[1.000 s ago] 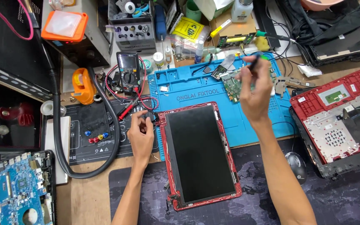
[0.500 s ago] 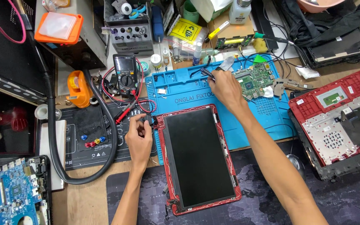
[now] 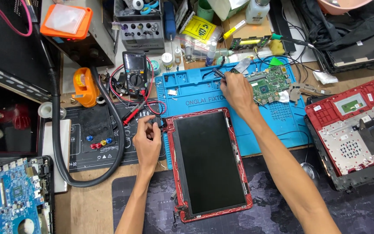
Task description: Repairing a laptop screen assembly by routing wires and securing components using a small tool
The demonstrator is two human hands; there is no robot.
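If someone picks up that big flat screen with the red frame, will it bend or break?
The screen looks thin, wide and flat, so it would probably flex a little and seems fragile. Its red frame looks open along the edges, so it likely gives little support. Lying flat on the mat, it shouldn't roll or tip.

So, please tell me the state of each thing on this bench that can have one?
Red-framed laptop screen panel: lying flat, dark.
Black multimeter: display blank.
Green circuit board: bare, on the blue mat.
Red laptop base: opened up.
Left hand: pinching a small black part.
Right hand: holding a thin tool.
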